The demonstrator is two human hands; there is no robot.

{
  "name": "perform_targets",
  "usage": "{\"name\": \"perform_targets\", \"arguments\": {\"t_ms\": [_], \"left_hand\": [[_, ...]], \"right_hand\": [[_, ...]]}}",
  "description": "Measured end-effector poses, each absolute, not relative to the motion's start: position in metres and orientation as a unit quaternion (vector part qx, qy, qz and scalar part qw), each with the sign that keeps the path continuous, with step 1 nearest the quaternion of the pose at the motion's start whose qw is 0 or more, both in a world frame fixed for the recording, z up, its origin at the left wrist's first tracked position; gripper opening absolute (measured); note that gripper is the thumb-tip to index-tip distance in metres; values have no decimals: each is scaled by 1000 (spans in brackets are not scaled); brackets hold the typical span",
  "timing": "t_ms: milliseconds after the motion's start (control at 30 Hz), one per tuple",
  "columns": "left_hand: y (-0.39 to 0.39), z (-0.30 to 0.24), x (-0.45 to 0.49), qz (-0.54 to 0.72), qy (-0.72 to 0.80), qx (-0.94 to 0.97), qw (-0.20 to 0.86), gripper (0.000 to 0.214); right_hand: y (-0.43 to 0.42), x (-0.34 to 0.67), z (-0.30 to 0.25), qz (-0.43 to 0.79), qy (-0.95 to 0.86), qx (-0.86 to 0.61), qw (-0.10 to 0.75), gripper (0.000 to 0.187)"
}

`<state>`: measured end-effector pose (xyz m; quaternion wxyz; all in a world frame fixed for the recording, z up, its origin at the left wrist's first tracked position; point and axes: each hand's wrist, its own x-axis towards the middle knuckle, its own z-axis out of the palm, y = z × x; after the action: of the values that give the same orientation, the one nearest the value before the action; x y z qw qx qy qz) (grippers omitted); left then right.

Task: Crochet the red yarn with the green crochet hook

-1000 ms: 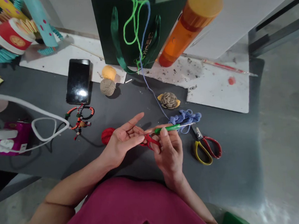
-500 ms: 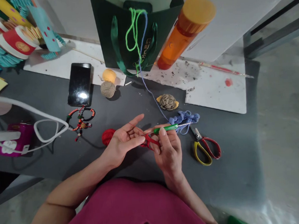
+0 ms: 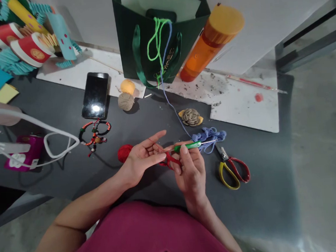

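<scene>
My right hand point(image 3: 191, 167) is closed around a crochet hook point(image 3: 188, 146) with a green handle, its metal shaft pointing right over the blue yarn piece. A small piece of red crochet work point(image 3: 170, 160) hangs between both hands. My left hand point(image 3: 143, 159) pinches the red work's left side between thumb and fingers, with a red strand running over its raised index finger. Beside that hand lies a ball of red yarn point(image 3: 124, 153), partly hidden by it. Close to the right hand is a bunched blue crocheted piece point(image 3: 211, 135), with scissors point(image 3: 231, 169) with yellow and red handles below it.
A crocheted brown flower point(image 3: 191, 117) lies ahead of my hands. Behind stand a dark green paper bag point(image 3: 129, 47) with yarn over its rim and an orange bottle point(image 3: 205, 45). To the left are a phone point(image 3: 95, 94), beaded bracelets point(image 3: 95, 133), a purple box point(image 3: 24, 153) and white cable.
The view has shifted slightly, so the table things appear a little farther right and lower. Both hands keep nearly the same pose, still on the red work and the crochet hook.
</scene>
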<state>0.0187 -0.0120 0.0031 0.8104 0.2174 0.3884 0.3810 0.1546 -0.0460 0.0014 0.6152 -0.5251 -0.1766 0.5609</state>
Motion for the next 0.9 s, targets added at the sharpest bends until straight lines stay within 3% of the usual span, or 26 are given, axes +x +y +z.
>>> {"name": "perform_targets", "arguments": {"t_ms": [467, 900], "left_hand": [[-12, 4, 19, 385, 384, 205, 814, 53], [-9, -2, 19, 370, 392, 244, 806, 54]], "right_hand": [[-47, 157, 0, 557, -233, -516, 608, 21], [-44, 158, -4, 568, -205, -507, 616, 30]]}}
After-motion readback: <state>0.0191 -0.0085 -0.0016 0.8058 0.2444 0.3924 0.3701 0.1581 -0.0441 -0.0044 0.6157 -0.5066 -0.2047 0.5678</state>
